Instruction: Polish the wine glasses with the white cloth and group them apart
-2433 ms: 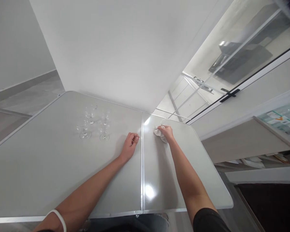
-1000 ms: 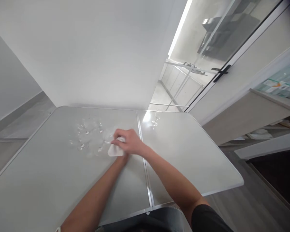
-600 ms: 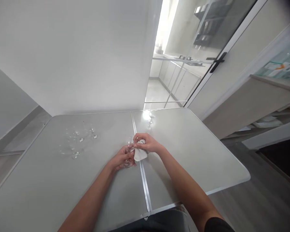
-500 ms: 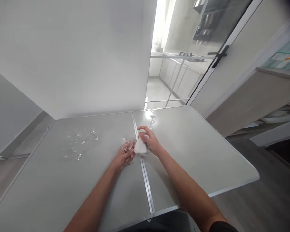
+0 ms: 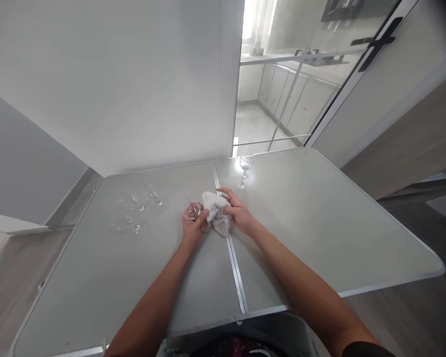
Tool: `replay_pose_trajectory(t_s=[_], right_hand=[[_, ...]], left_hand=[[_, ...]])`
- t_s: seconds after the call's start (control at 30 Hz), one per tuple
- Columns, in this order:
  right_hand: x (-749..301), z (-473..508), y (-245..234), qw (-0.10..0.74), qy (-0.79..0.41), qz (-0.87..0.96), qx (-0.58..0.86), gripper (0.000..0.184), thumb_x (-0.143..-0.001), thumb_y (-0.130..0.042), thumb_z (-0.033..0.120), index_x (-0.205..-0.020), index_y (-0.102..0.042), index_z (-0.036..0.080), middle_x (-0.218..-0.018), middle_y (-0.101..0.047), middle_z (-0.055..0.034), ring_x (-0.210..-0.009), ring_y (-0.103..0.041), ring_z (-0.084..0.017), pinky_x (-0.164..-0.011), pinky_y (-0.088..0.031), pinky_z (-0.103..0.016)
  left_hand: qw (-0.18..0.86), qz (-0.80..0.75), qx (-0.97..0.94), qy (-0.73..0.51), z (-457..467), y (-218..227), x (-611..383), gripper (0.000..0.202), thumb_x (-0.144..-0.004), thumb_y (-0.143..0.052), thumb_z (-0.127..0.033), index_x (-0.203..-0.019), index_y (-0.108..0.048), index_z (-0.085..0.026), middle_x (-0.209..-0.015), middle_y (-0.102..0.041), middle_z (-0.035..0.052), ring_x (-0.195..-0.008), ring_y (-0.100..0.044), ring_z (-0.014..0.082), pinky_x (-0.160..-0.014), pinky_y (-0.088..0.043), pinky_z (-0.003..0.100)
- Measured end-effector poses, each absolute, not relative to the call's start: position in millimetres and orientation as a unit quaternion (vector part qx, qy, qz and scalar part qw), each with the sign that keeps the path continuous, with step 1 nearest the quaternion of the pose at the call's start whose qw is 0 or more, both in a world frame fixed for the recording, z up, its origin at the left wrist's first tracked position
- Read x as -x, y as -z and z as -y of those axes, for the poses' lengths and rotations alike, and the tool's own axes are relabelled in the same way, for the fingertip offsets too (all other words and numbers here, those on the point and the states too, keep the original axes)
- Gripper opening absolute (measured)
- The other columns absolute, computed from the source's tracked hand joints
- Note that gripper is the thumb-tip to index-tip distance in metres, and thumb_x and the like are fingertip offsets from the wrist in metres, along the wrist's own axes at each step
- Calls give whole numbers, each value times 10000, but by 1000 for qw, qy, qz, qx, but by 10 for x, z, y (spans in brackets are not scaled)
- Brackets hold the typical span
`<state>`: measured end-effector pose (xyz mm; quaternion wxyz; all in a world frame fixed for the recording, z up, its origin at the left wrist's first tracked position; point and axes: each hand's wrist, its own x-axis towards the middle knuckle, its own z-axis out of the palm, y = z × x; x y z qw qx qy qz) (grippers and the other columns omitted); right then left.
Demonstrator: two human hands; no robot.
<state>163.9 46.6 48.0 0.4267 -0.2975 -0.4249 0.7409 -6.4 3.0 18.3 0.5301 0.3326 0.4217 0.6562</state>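
Observation:
In the head view, my left hand (image 5: pixel 194 227) is closed around a clear stemmed glass (image 5: pixel 193 211), its bowl tilted away to the left. My right hand (image 5: pixel 239 212) grips a crumpled white cloth (image 5: pixel 216 212), which lies against the glass's right side and partly hides it. Beyond my right hand, another stemmed glass (image 5: pixel 246 163) stands upright near the table's far edge. Several more clear glasses (image 5: pixel 137 228) lie on their sides to the left of my hands; their outlines are faint.
The grey folding table (image 5: pixel 301 238) has a metal seam (image 5: pixel 235 265) down its middle. A white wall (image 5: pixel 152 89) rises behind its far edge, and a glass-paned door (image 5: pixel 282 109) with a black handle (image 5: pixel 381 43) is at the far right.
The view has shifted, so the table sits differently in frame. The white cloth, smaller and blurred before, now shows spread out and pressed near the glass. Both hands keep their holds.

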Motion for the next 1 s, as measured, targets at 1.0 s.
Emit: replay_pose_trajectory(t_s=[1.0], right_hand=[[-1810, -544, -542, 584, -535, 434, 430, 377, -827, -729, 439, -1106, -603, 218, -976, -666, -25, -847, -618, -175, -777, -508, -294]], left_hand=[[702, -285, -285, -587, -87, -234, 224, 624, -821, -595, -749, -1111, -606, -196, -803, -540, -19, -425, -290, 21, -415, -349, 185]])
